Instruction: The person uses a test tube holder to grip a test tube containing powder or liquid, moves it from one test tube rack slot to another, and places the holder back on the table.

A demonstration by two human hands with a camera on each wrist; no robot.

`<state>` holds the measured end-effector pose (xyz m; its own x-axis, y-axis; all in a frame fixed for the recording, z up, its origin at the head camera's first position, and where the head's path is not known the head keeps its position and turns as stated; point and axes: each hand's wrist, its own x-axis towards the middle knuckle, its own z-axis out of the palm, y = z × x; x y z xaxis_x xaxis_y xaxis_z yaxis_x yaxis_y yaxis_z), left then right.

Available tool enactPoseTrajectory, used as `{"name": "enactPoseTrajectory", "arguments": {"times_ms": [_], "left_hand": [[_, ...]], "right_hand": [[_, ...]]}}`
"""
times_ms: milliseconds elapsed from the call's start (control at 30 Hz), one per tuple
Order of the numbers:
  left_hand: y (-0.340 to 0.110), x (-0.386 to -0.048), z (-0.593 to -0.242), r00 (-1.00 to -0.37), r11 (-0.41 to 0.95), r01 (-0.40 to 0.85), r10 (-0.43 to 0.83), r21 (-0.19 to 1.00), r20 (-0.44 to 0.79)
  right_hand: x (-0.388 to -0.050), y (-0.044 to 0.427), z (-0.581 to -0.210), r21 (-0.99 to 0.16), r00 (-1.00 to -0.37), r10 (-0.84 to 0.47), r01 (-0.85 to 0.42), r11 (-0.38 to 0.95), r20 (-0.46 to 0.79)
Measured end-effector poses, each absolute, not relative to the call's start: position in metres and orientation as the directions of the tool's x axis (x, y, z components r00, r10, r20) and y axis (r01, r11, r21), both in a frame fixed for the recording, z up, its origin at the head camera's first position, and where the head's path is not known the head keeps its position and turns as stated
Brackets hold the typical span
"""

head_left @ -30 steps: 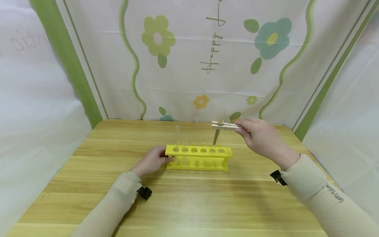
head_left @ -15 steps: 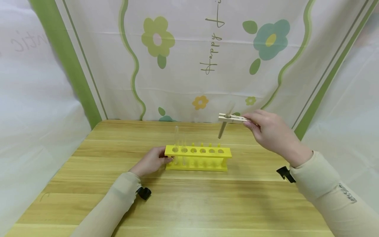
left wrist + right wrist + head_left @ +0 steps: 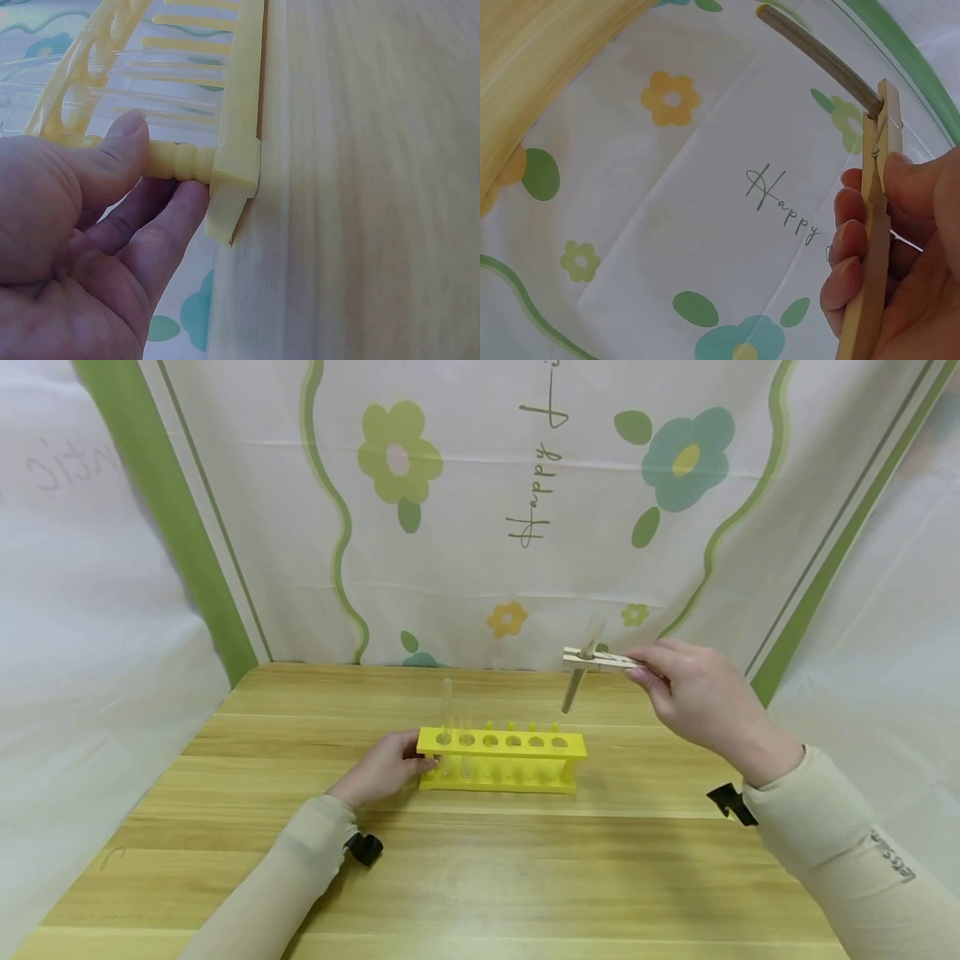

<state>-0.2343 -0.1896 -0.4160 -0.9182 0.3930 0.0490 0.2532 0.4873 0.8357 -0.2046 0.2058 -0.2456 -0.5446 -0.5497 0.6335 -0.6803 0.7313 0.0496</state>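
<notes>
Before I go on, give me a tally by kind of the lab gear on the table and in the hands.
Yellow rack: 1
Wooden clamp, held in the right hand: 1
Test tubes: 3 (two in the rack, one in the clamp)
Total: 5
</notes>
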Motion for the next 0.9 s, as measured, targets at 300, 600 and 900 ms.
{"name": "enactPoseTrajectory", "arguments": {"times_ms": [300, 600, 900], "left_hand": [[-0.189, -0.234, -0.416, -0.92, 0.494, 0.253, 0.389, 0.832, 0.048], [-0.189, -0.235, -0.416, -0.919, 0.486, 0.249, 0.392, 0.838, 0.046], [-0.189, -0.235, -0.417, -0.921, 0.483, 0.235, 0.389, 0.844, 0.033]], "right_hand": [[-0.206, 0.207, -0.255, 0.044, -0.558, -0.553, -0.678, 0.734, 0.619], [-0.208, 0.208, -0.264, 0.039, -0.561, -0.558, -0.683, 0.729, 0.612], [-0.208, 0.208, -0.272, 0.022, -0.591, -0.546, -0.667, 0.745, 0.593]]}}
